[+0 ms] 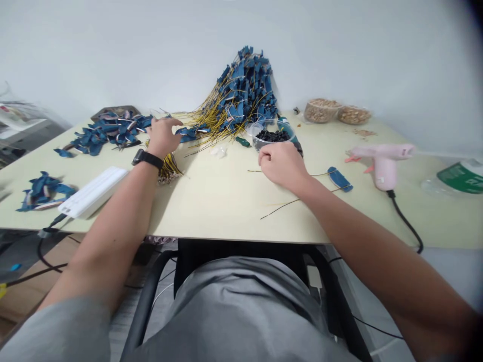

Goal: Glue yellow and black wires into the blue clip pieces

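Note:
My left hand, with a black watch on the wrist, reaches out over a bundle of yellow wires. Its fingers curl down onto blue pieces at the edge of a big heap of blue pieces on yellow wires. Whether it grips one is hidden. My right hand rests on the table as a loose fist beside a clear bowl of small black bits. A thin yellow wire runs out from under it. A single blue piece lies just right of it.
A pink glue gun stands at right, its black cord running off the front edge. Two tubs of brownish bits sit at the back right. More blue pieces and a white power strip lie at left.

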### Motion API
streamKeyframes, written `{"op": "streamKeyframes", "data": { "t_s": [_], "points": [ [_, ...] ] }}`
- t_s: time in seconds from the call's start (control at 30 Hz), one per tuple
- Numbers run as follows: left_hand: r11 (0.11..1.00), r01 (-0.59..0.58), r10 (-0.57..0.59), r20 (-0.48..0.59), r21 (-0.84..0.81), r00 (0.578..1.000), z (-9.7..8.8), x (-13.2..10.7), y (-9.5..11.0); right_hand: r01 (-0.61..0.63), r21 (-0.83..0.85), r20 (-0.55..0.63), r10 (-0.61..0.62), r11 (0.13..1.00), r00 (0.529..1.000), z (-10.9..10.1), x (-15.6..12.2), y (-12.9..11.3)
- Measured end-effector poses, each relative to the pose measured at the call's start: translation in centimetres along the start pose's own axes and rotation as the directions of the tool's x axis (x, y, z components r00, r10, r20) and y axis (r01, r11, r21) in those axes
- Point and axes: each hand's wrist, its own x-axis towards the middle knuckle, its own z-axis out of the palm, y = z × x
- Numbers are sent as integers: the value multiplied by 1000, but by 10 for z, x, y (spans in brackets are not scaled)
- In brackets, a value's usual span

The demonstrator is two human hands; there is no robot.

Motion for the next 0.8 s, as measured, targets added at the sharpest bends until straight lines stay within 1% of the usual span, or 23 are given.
{"op": "streamKeyframes", "data": {
  "t_s": [0.03, 0.1, 0.13, 0.2, 0.23, 0.3, 0.33, 0.47, 0.53, 0.67, 0.77, 0.8],
  "points": [
    [999, -3, 4, -20, 54, 1000, 3, 1, 0, 6, 37, 12, -7, 999, 1000, 1, 0, 0],
    [987, -28, 45, -103, 158, 994, 12, 3, 0, 9, 97, 32, -12, 995, 999, 2, 0, -3],
    [982, -53, 73, -107, 183, 992, 17, 4, 0, 8, 115, 40, -12, 993, 999, 2, 0, -5],
    [974, -112, 129, -77, 195, 989, 24, 8, 3, 7, 142, 57, -16, 990, 998, 1, 0, -10],
    [968, -142, 153, -38, 206, 988, 25, 9, 4, 9, 154, 64, -19, 988, 998, 1, 0, -11],
    [954, -164, 171, -7, 252, 985, 27, 11, 9, 13, 172, 72, -25, 985, 997, 0, -1, -13],
    [945, -153, 161, -5, 289, 987, 27, 11, 12, 11, 178, 74, -24, 984, 997, 0, -1, -14],
    [888, -40, 60, -30, 457, 998, 28, 8, 24, -14, 205, 84, -4, 979, 996, 0, -2, -15],
    [865, -14, 35, -33, 501, 999, 28, 5, 28, -16, 216, 87, -3, 976, 996, 0, -1, -15],
    [858, 5, 21, -44, 513, 999, 22, 2, 28, -2, 228, 74, -16, 974, 997, 1, 0, -14],
    [903, 20, 48, -146, 430, 988, 13, 7, 25, 17, 233, 61, -32, 972, 998, 1, 1, -12],
    [922, -1, 67, -155, 386, 986, 11, 10, 25, 21, 235, 57, -35, 972, 998, 1, 1, -11]
  ]
}}
